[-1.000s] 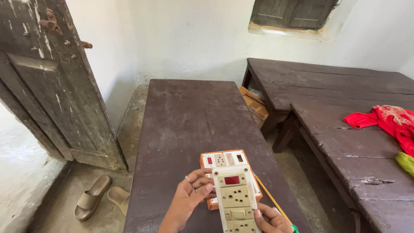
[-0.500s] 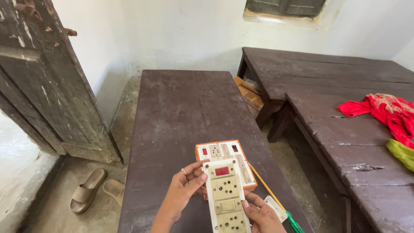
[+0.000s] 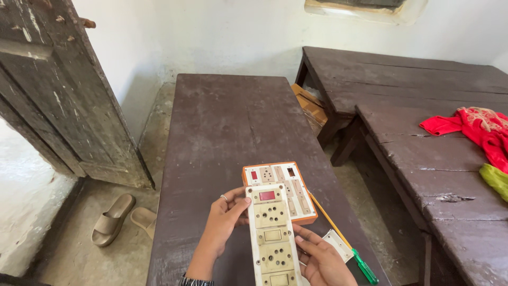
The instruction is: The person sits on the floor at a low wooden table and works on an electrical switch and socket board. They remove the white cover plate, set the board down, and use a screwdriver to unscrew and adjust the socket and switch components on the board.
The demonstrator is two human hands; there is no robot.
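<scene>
Head view: left hand [image 3: 221, 222] and right hand [image 3: 320, 259] both grip a long cream switch strip [image 3: 272, 238] by its edges, fingers curled on it, above the near end of a dark table [image 3: 222, 122]. An orange-rimmed switchboard [image 3: 286, 182] lies just behind it, a screwdriver [image 3: 349, 249] to the right; sandals [image 3: 114, 218] on the floor left.

This is looking like a plain room in a simple rural home, serving as a makeshift repair spot. Rough whitewashed walls [image 3: 222, 37] are rising at twelve o'clock, with a small high window [image 3: 365, 6] letting in daylight. A weathered grey plank door [image 3: 58, 95] is standing open at ten o'clock, and a pair of beige rubber slippers [image 3: 119, 220] is lying on the bare cement floor [image 3: 79, 254] at eight o'clock. Dark worn wooden tables [image 3: 233, 122] are filling the middle and three o'clock, where crumpled red cloth [image 3: 476, 130] is lying
</scene>
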